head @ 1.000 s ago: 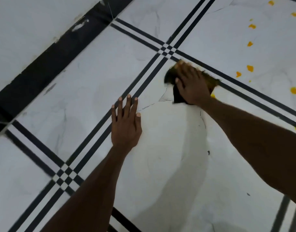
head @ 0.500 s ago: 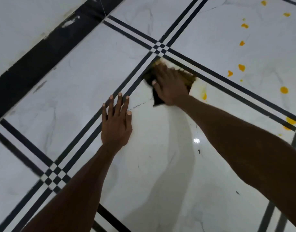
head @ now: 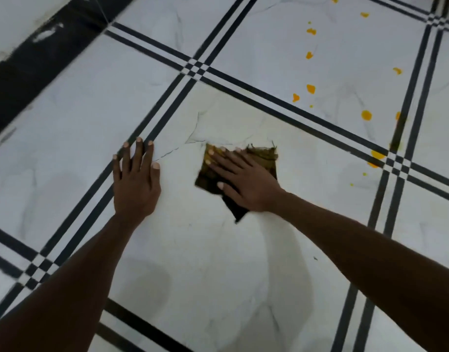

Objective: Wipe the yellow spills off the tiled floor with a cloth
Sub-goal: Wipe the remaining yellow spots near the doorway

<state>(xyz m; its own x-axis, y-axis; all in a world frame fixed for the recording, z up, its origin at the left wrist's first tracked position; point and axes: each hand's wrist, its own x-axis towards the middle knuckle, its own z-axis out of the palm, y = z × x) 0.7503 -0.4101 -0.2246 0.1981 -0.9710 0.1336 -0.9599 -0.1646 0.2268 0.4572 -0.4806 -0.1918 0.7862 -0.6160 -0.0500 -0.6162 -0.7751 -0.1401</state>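
So the cloth [head: 240,174] has slid back from the stripe crossing [head: 196,68] into the middle of the tile, nearer the left hand [head: 135,181]. The right hand [head: 243,180] presses flat on it, fingers straight and spread, nothing gripped. The left hand hasn't budged, palm down on the floor [head: 205,275], fingers straight, fingertips at the black stripes. Yellow spills [head: 310,88] still dot the tile further right, a bigger blob [head: 377,156] on the stripes.
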